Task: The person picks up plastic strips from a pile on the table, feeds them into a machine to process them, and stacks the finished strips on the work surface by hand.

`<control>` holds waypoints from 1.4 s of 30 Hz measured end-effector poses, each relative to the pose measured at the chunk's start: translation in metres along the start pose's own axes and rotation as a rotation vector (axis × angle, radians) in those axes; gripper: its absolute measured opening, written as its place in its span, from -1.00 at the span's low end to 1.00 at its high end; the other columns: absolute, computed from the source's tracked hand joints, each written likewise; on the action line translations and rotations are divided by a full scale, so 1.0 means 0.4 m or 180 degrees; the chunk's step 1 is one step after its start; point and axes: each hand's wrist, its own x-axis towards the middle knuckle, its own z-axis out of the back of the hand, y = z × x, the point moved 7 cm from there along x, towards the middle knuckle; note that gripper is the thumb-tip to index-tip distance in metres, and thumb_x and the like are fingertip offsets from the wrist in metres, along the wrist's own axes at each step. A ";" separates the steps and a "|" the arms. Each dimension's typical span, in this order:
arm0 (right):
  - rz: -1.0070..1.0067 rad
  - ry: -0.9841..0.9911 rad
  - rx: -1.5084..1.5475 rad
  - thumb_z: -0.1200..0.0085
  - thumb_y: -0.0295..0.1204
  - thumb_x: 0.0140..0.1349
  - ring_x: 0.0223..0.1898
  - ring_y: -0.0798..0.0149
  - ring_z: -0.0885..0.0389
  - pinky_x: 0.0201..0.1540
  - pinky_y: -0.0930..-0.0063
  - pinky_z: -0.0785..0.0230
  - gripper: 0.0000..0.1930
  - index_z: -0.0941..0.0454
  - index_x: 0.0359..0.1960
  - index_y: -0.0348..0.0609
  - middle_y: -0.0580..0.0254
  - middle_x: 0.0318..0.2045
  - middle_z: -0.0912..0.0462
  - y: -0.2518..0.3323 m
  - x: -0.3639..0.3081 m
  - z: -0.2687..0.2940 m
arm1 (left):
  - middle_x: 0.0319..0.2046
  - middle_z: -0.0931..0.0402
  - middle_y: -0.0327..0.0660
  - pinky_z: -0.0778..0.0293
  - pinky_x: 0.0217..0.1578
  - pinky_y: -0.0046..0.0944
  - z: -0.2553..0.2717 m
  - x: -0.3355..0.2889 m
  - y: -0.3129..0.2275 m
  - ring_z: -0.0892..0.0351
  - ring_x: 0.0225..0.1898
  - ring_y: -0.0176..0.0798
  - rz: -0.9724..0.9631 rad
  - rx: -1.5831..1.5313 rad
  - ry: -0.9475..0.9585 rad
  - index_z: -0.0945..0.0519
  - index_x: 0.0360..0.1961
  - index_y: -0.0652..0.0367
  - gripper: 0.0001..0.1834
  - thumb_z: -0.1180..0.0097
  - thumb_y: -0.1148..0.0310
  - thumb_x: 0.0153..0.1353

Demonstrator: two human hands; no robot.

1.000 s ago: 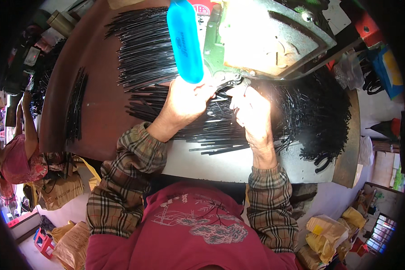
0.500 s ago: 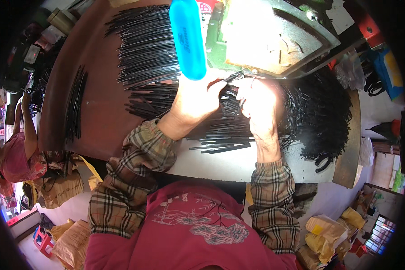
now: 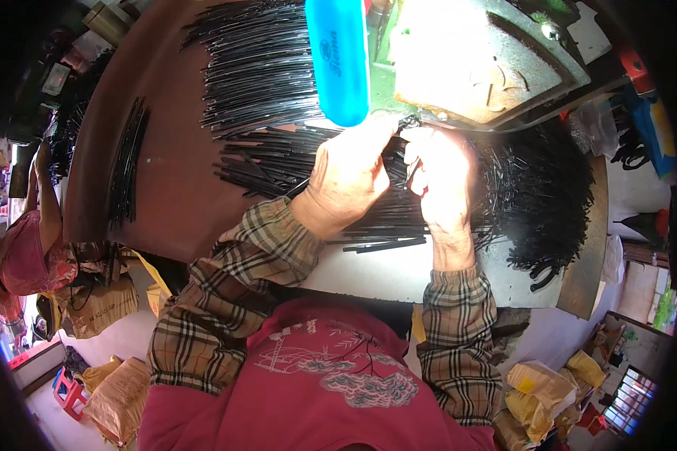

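Dozens of glossy black strips (image 3: 262, 94) line the smooth bench (image 3: 180, 169); near the metal machine (image 3: 496, 101), the right hand (image 3: 447, 184) pinches a dark strip (image 3: 411, 176); the left hand's (image 3: 347, 179) grip, glare-washed, I cannot tell.

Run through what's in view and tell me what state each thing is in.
Left hand: fingers bent, grip lost in glare
Right hand: fingers curled
Long thin black strips, upper left: laid side by side
Thin black strands, right: bunched
Grey-green metal machine: brightly lit; whether running, unclear
Red plastic stool: upright
Brown paper sack: crumpled
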 end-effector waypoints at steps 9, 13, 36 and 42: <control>-0.0043 0.0090 -0.0592 0.01 -0.40 0.32 -0.65 0.71 -0.19 -0.64 0.78 0.02 -0.82 -0.58 -0.30 -0.24 0.55 -0.63 -0.38 0.030 0.009 0.020 | -0.19 -0.52 0.06 -0.52 -0.28 -0.12 -0.007 0.024 -0.024 -0.57 -0.24 0.10 -0.0208 0.1058 0.0723 -0.50 -0.03 0.30 -0.42 -0.11 0.66 -0.23; -0.0058 0.0014 -0.0526 0.01 -0.36 0.31 -0.70 0.70 -0.19 -0.69 0.76 0.03 -0.80 -0.58 -0.29 -0.24 0.53 -0.64 -0.40 0.023 0.004 0.018 | -0.27 -0.49 0.01 -0.48 -0.30 -0.07 0.011 0.016 -0.029 -0.53 -0.31 0.06 -0.0762 0.0857 0.0421 -0.48 -0.02 0.35 -0.40 -0.13 0.62 -0.25; 0.0178 -0.0294 0.0221 0.01 -0.45 0.35 -0.45 0.29 -0.65 -0.35 0.43 -0.57 -0.84 -0.45 -0.21 -0.33 0.15 -0.45 -0.60 0.000 -0.005 0.065 | -0.43 -0.52 -0.37 -0.33 -0.43 -0.54 0.068 0.022 0.093 -0.39 -0.47 -0.54 0.2506 -0.2097 0.1344 -0.60 -0.12 0.28 -0.73 -0.23 0.39 0.18; 0.0538 -0.0224 0.0664 0.01 -0.50 0.33 -0.34 0.10 -0.71 -0.25 0.30 -0.62 -0.86 -0.44 -0.21 -0.37 -0.01 -0.39 -0.64 0.008 -0.006 0.051 | -0.46 -0.55 -0.31 -0.47 -0.33 -0.45 0.059 0.050 0.046 -0.50 -0.41 -0.48 0.2255 -0.2348 0.0659 -0.59 -0.29 0.26 -0.85 -0.22 0.43 0.13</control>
